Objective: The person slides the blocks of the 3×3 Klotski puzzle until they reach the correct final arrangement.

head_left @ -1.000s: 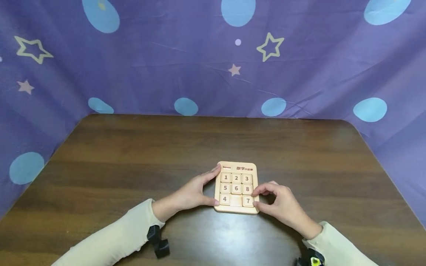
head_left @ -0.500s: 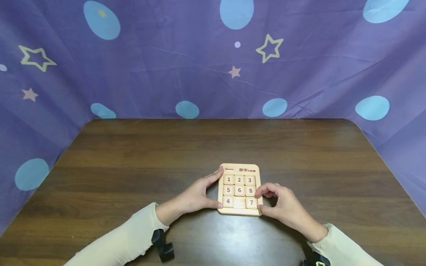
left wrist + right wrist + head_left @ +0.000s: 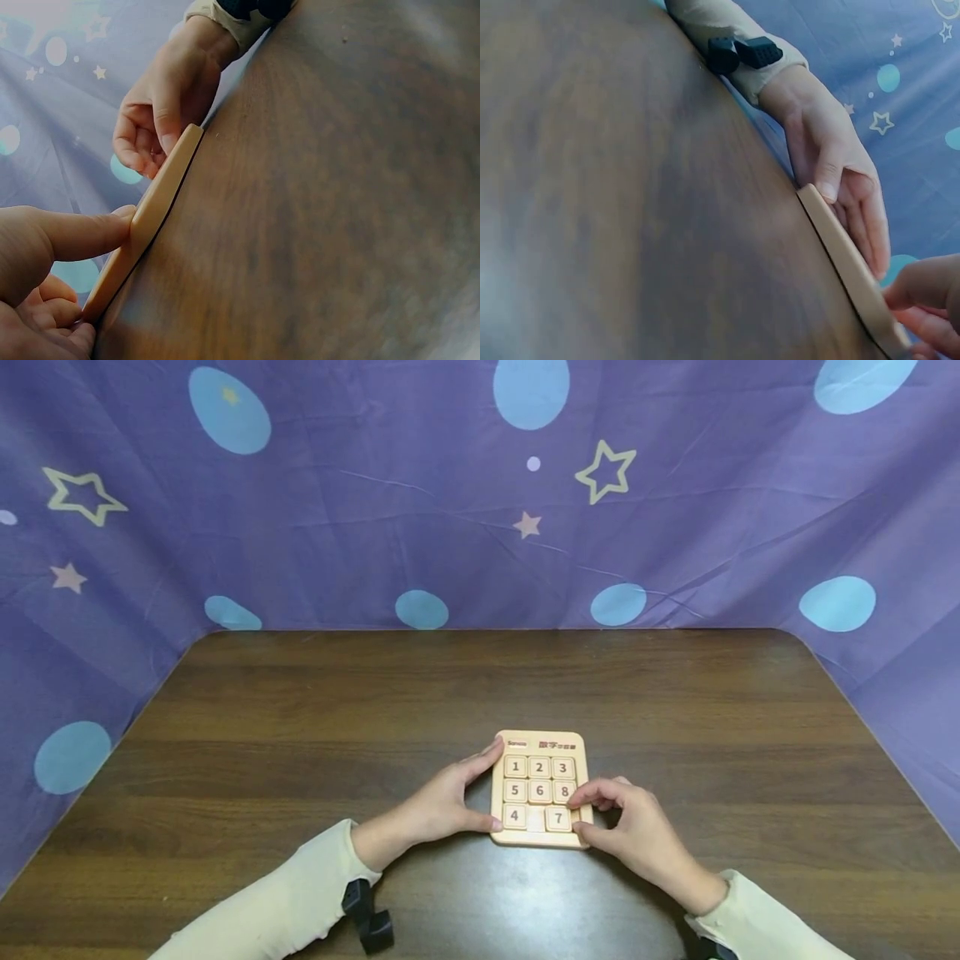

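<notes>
A wooden number sliding puzzle [image 3: 536, 838] lies on the table, with tiles 1, 2, 3 in its top row, 5, 6, 8 in the middle and 4 and 7 at the bottom. My left hand [image 3: 442, 800] holds its left side, thumb at the lower corner and fingertips near the upper one. At the lower right, the bent index finger and thumb of my right hand [image 3: 633, 827] are at the right side of the 7 tile [image 3: 557, 818]. Bare slot shows on both sides of that tile. Both wrist views show only the puzzle's edge [image 3: 154, 206], its face hidden.
The brown wooden table [image 3: 300, 710] extends around the puzzle to a purple curtain [image 3: 337, 527] with stars and blue dots behind it. A black device [image 3: 367, 918] is strapped at the left sleeve's cuff.
The 7 tile has slid a little left, away from the right wall of its row, and my right fingertips moved left with it. My left hand keeps its hold; the head view shifted slightly.
</notes>
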